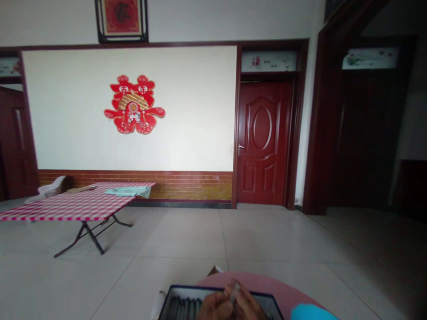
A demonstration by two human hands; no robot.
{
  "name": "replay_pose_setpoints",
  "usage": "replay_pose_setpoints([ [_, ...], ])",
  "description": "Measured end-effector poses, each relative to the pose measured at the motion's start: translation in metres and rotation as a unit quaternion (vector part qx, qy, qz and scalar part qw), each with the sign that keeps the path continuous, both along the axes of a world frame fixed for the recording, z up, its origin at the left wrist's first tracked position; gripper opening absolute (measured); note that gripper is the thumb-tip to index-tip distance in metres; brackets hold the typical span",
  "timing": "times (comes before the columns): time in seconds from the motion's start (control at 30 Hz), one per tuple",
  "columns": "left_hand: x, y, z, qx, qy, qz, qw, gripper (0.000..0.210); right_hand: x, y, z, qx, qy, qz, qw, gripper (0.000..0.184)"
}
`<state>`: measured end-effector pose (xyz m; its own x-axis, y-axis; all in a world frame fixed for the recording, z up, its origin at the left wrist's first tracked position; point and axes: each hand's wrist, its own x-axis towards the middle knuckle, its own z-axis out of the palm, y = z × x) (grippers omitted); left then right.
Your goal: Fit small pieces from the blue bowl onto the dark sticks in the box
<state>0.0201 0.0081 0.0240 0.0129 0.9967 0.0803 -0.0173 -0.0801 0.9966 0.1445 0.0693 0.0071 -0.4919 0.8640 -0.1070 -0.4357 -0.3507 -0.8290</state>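
Low in the view, my left hand and my right hand meet over a white tray with a dark blue rim. Their fingers are pinched together around a small pale, whitish piece, too small and blurred to name. Several dark, slim rods lie side by side in the left part of the tray. My hands hide the tray's middle, and the frame's lower edge cuts off the rest of it.
The tray rests on a round pink table. A bright blue object lies at its right, a whitish item left of the tray. Farther off stand a folding table with a checked cloth, a white chair and a red door.
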Motion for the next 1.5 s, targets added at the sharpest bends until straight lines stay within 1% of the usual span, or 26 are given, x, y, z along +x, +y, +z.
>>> replay_pose_setpoints([
  [0.07,-0.001,0.006,-0.017,0.029,0.065,0.079,0.994,0.051,-0.001,0.001,0.002,-0.064,0.025,0.031,0.997,0.056],
  [0.1,-0.002,0.007,-0.023,0.051,0.116,0.11,0.986,0.046,-0.002,0.001,0.003,-0.096,0.033,0.046,0.994,0.056],
  [0.13,-0.003,0.007,-0.027,0.068,0.165,0.132,0.975,0.04,-0.002,0.001,0.003,-0.121,0.037,0.053,0.991,0.055],
  [0.2,-0.006,0.004,-0.03,0.093,0.255,0.15,0.951,0.029,-0.003,-0.001,0.001,-0.15,0.04,0.052,0.987,0.053],
  [0.27,-0.008,-0.001,-0.027,0.097,0.322,0.154,0.929,0.023,-0.004,-0.004,-0.001,-0.131,0.034,0.037,0.99,0.051],
  [0.43,-0.003,-0.01,-0.017,0.079,0.453,0.177,0.87,0.021,-0.005,-0.015,-0.003,-0.052,-0.015,-0.007,0.998,0.044],
  [0.5,0.0,-0.012,-0.016,0.068,0.485,0.168,0.855,0.023,-0.003,-0.017,-0.004,-0.038,-0.035,-0.034,0.998,0.043],
  [0.53,0.001,-0.012,-0.017,0.065,0.49,0.16,0.855,0.024,-0.002,-0.016,-0.005,-0.029,-0.038,-0.046,0.998,0.043],
  [0.6,0.003,-0.012,-0.017,0.071,0.468,0.155,0.867,0.025,-0.001,-0.015,-0.007,-0.01,-0.03,-0.059,0.998,0.043],
  [0.67,0.005,-0.011,-0.016,0.081,0.402,0.156,0.899,0.025,0.0,-0.014,-0.007,0.007,-0.01,-0.064,0.998,0.043],
  [0.73,0.007,-0.011,-0.012,0.049,0.289,0.134,0.947,0.036,0.001,-0.015,-0.003,0.019,0.011,-0.068,0.997,0.043],
  [0.77,0.007,-0.011,-0.009,0.016,0.221,0.108,0.969,0.043,0.002,-0.016,0.0,0.026,0.02,-0.067,0.997,0.042],
  [0.8,0.007,-0.012,-0.006,-0.021,0.155,0.075,0.985,0.049,0.003,-0.018,0.004,0.035,0.026,-0.062,0.997,0.039],
  [0.87,0.007,-0.013,0.002,-0.075,0.062,0.022,0.995,0.056,0.004,-0.021,0.014,0.053,0.037,-0.041,0.997,0.034],
  [0.9,0.007,-0.014,0.005,-0.086,0.04,0.007,0.995,0.058,0.004,-0.022,0.018,0.059,0.048,-0.026,0.997,0.032],
  [0.97,0.009,-0.013,0.009,-0.088,0.021,-0.001,0.996,0.06,0.004,-0.025,0.024,0.057,0.079,0.003,0.995,0.029],
  [1.07,0.014,-0.008,0.008,-0.078,0.019,0.008,0.997,0.06,0.001,-0.025,0.024,0.012,0.127,0.002,0.992,0.03],
  [1.13,0.017,-0.005,0.006,-0.043,0.083,0.046,0.995,0.054,-0.001,-0.024,0.018,-0.024,0.122,-0.008,0.992,0.036],
  [1.17,0.019,-0.005,0.006,-0.018,0.142,0.075,0.987,0.049,-0.002,-0.024,0.014,-0.035,0.113,-0.009,0.993,0.038],
  [1.2,0.02,-0.005,0.006,0.004,0.209,0.107,0.972,0.042,-0.003,-0.024,0.01,-0.038,0.101,-0.005,0.994,0.038],
  [1.27,0.022,-0.008,0.008,0.025,0.336,0.145,0.93,0.032,-0.005,-0.024,0.003,-0.032,0.087,-0.007,0.996,0.034],
  [1.33,0.026,-0.013,0.011,0.0,0.436,0.148,0.888,0.032,-0.006,-0.025,-0.002,-0.029,0.079,-0.028,0.996,0.031],
  [1.4,0.03,-0.016,0.014,-0.028,0.508,0.129,0.851,0.039,-0.006,-0.026,-0.004,-0.028,0.072,-0.054,0.996,0.029],
  [1.43,0.033,-0.016,0.015,-0.039,0.531,0.12,0.838,0.043,-0.006,-0.027,-0.004,-0.024,0.069,-0.068,0.995,0.028],
  [1.47,0.035,-0.016,0.015,-0.047,0.541,0.115,0.832,0.045,-0.006,-0.028,-0.002,-0.019,0.064,-0.083,0.994,0.027],
  [1.5,0.036,-0.014,0.014,-0.048,0.537,0.116,0.834,0.046,-0.006,-0.029,-0.001,-0.012,0.059,-0.101,0.993,0.027],
])
